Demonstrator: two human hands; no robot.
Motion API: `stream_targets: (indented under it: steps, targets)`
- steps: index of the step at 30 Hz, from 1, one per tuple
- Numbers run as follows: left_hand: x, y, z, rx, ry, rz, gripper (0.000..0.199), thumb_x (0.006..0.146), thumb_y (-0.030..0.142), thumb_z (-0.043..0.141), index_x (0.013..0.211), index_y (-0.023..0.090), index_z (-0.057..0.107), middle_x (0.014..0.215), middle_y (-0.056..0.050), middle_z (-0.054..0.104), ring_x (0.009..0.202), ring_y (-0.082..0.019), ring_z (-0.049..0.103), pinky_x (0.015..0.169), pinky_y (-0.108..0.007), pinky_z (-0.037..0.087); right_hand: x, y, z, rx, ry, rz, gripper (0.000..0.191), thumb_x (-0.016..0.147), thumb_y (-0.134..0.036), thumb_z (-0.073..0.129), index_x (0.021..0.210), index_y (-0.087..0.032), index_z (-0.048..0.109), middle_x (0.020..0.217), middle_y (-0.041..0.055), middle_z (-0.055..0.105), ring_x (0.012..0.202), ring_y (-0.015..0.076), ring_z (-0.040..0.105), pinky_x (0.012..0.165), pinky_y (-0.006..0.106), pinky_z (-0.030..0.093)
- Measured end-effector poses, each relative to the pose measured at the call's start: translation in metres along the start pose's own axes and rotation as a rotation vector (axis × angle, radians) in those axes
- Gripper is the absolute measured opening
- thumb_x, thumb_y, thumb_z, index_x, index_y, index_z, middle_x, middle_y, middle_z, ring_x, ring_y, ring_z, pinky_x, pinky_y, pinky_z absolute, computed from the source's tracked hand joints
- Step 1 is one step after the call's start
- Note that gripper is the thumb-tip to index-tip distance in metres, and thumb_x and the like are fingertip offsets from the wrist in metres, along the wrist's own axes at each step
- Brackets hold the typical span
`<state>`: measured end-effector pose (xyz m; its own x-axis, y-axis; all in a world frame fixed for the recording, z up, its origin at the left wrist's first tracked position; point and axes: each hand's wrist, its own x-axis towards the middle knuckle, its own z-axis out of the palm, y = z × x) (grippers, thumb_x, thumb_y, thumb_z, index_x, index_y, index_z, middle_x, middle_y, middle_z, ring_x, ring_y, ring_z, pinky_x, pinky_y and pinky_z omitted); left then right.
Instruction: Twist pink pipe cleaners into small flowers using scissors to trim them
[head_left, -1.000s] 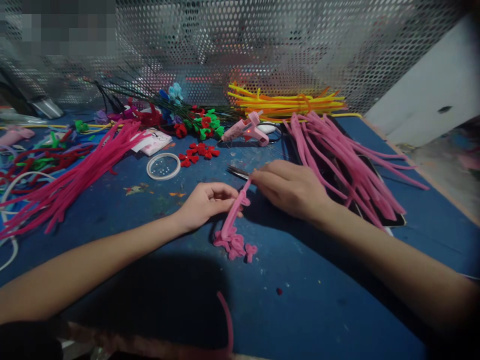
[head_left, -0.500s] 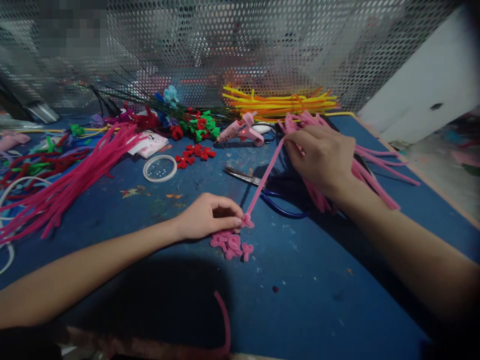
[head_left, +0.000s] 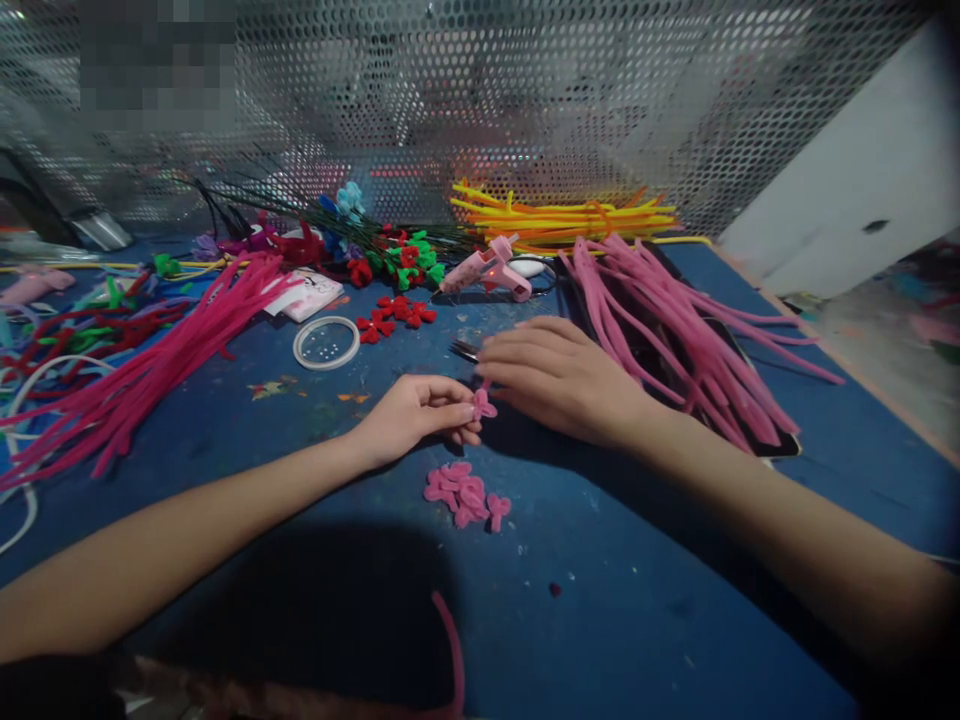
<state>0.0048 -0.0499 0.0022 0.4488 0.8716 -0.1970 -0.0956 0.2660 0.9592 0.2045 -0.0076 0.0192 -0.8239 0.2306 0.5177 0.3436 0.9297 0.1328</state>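
Note:
Between its thumb and fingers, my left hand (head_left: 424,418) pinches a small looped pink pipe-cleaner piece (head_left: 485,404). My right hand (head_left: 559,375) is just right of that piece, its fingers stretched side by side over the scissors; whether it grips the pipe cleaner's stem is hidden. Only the tips of the scissors (head_left: 465,349) show. Below my left hand lies a small pile of looped pink pieces (head_left: 466,495). A bundle of long pink pipe cleaners (head_left: 675,330) rests at the right, on a dark flat object.
Across the blue table (head_left: 630,620) are a pink glue gun (head_left: 491,270), a white ring (head_left: 326,343), red flower shapes (head_left: 394,315), yellow pipe cleaners (head_left: 562,218) and a magenta bundle (head_left: 172,350). A perforated metal panel (head_left: 420,110) stands behind; a loose pink strand (head_left: 454,650) lies in front.
My right hand has moved left and down from the pink bundle to beside my left hand. My left hand has risen slightly with the looped piece. The long taut strand no longer shows.

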Motion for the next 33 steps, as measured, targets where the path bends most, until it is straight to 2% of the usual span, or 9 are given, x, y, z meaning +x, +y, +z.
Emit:
stream_targets:
  steps: [3, 6, 13, 21, 26, 28, 32, 33]
  targets:
    - [0.0, 0.0, 0.0, 0.014, -0.03, -0.008, 0.015, 0.067, 0.024, 0.068, 0.07, 0.011, 0.062, 0.06, -0.002, 0.065, 0.053, -0.009, 0.063, 0.054, -0.019, 0.05, 0.001, -0.004, -0.005, -0.052, -0.007, -0.088, 0.019, 0.089, -0.015, 0.041, 0.092, -0.02, 0.059, 0.09, 0.002, 0.068, 0.089, 0.0144, 0.057, 0.089, 0.035, 0.036]
    - [0.0, 0.001, 0.0, 0.009, -0.03, -0.009, 0.015, 0.067, 0.025, 0.068, 0.07, 0.012, 0.063, 0.059, -0.002, 0.065, 0.054, -0.01, 0.063, 0.054, -0.019, 0.05, -0.002, 0.0, -0.009, -0.114, -0.012, -0.073, 0.018, 0.089, -0.017, 0.043, 0.09, -0.024, 0.06, 0.083, -0.0006, 0.068, 0.086, 0.014, 0.057, 0.088, 0.036, 0.034]
    - [-0.002, 0.003, 0.003, 0.105, 0.01, 0.02, 0.011, 0.068, 0.022, 0.067, 0.069, 0.012, 0.062, 0.057, -0.001, 0.065, 0.054, -0.01, 0.062, 0.056, -0.02, 0.05, -0.006, 0.005, -0.012, -0.2, 0.077, -0.068, 0.017, 0.086, -0.019, 0.047, 0.091, -0.03, 0.059, 0.081, -0.0045, 0.068, 0.084, 0.0146, 0.057, 0.088, 0.038, 0.032]
    - [-0.005, 0.002, 0.003, 0.305, -0.048, 0.093, 0.009, 0.073, 0.021, 0.06, 0.072, 0.012, 0.059, 0.06, 0.001, 0.062, 0.056, -0.008, 0.06, 0.059, -0.02, 0.048, -0.002, 0.004, -0.011, -0.307, 0.158, -0.138, 0.009, 0.084, -0.019, 0.053, 0.087, -0.026, 0.056, 0.071, -0.0079, 0.067, 0.078, 0.0125, 0.058, 0.089, 0.038, 0.035]
    - [-0.004, -0.003, 0.002, 0.283, -0.033, 0.11, 0.009, 0.076, 0.022, 0.056, 0.075, 0.013, 0.057, 0.063, 0.001, 0.059, 0.058, -0.008, 0.058, 0.06, -0.022, 0.048, -0.002, 0.0, -0.008, -0.332, 0.151, -0.109, 0.008, 0.083, -0.018, 0.053, 0.085, -0.024, 0.057, 0.069, -0.0062, 0.066, 0.075, 0.0121, 0.056, 0.088, 0.036, 0.036]
    - [-0.004, -0.005, 0.001, 0.29, 0.038, 0.181, 0.009, 0.078, 0.022, 0.054, 0.079, 0.013, 0.056, 0.067, 0.0, 0.059, 0.061, -0.009, 0.058, 0.062, -0.023, 0.048, -0.002, -0.004, -0.006, -0.333, 0.15, -0.072, 0.009, 0.083, -0.017, 0.052, 0.085, -0.024, 0.058, 0.067, -0.0052, 0.065, 0.07, 0.0115, 0.054, 0.083, 0.032, 0.037]
    - [-0.004, -0.008, -0.001, 0.392, 0.378, 0.459, 0.015, 0.078, 0.023, 0.055, 0.092, 0.016, 0.053, 0.085, -0.002, 0.057, 0.077, -0.01, 0.056, 0.067, -0.022, 0.046, 0.004, -0.015, -0.004, -0.378, 0.146, 0.034, 0.013, 0.083, -0.019, 0.052, 0.073, -0.021, 0.06, 0.054, -0.0032, 0.056, 0.058, 0.0119, 0.044, 0.069, 0.029, 0.036]
    - [-0.005, -0.008, -0.002, 0.45, 0.426, 0.509, 0.017, 0.078, 0.023, 0.056, 0.093, 0.017, 0.054, 0.089, -0.003, 0.055, 0.081, -0.011, 0.055, 0.067, -0.022, 0.046, 0.005, -0.018, -0.004, -0.391, 0.138, 0.059, 0.016, 0.083, -0.019, 0.051, 0.069, -0.02, 0.06, 0.051, -0.0028, 0.054, 0.056, 0.0122, 0.042, 0.067, 0.028, 0.035]
